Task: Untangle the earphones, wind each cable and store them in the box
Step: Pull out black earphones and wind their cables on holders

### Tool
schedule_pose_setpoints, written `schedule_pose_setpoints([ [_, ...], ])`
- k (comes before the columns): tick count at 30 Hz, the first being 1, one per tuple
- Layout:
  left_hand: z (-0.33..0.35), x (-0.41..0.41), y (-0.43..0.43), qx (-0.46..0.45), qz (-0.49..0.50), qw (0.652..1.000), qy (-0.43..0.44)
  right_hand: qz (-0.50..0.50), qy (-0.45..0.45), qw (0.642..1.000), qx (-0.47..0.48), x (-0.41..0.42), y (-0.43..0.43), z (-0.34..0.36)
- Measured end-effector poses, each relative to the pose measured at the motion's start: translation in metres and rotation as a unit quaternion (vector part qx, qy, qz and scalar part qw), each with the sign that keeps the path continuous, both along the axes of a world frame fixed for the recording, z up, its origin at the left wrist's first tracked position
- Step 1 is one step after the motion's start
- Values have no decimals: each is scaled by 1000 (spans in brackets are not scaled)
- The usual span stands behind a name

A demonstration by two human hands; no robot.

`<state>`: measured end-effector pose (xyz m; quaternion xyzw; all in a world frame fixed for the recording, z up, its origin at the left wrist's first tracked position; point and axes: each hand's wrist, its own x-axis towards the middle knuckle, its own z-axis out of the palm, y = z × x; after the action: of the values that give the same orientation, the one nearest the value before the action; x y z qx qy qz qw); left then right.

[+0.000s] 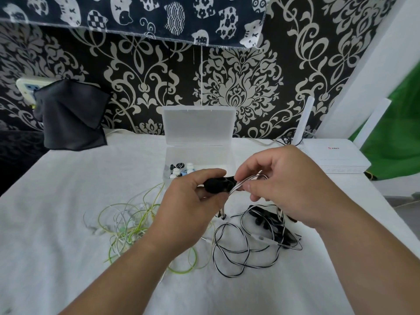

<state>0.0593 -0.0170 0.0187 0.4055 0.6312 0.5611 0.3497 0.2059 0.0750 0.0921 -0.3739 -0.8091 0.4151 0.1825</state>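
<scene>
box (200, 126) — frosted clear plastic | tablecloth (68, 201) — white matt cloth | cables (238, 253) — glossy

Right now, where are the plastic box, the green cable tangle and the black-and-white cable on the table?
plastic box (199, 125), head view, on its raised open lid.
green cable tangle (130, 228), head view, on the dense middle of the loops.
black-and-white cable (246, 251), head view, on the crossed strands mid-heap.
</scene>
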Motion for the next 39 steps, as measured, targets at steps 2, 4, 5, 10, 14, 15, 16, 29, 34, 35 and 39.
schedule_pose_setpoints([
  [2,0,0,0,7,-5,1000,-3,-5,5,1000,-14,0,0,0],
  [4,0,0,2,13,-11,1000,-7,-7,23,999,-34,0,1,-2],
  [5,-1,0,2,15,-10,1000,-7,-8,39,998,-51,-1,1,-3],
  [10,-1,0,2,14,3,1000,-15,-49,69,995,-60,-3,6,-11],
  [14,-2,-1,3,14,8,1000,-15,-46,54,995,-65,-2,8,-12],
  [15,-2,-1,3,13,7,1000,-14,-44,52,995,-67,-2,8,-12],
  [16,-2,-1,3,11,5,1000,-13,-39,50,995,-73,-2,7,-11],
  [29,4,4,-1,20,-54,995,87,-28,47,996,-75,-5,3,-9],
  [34,1,-1,1,18,-10,1000,12,-47,42,996,-59,-2,7,-9],
  [35,2,-2,1,17,-6,1000,3,-49,44,996,-57,-1,9,-9],
  [39,2,-4,2,16,-17,1000,-11,-42,44,997,-46,0,10,-10],
])
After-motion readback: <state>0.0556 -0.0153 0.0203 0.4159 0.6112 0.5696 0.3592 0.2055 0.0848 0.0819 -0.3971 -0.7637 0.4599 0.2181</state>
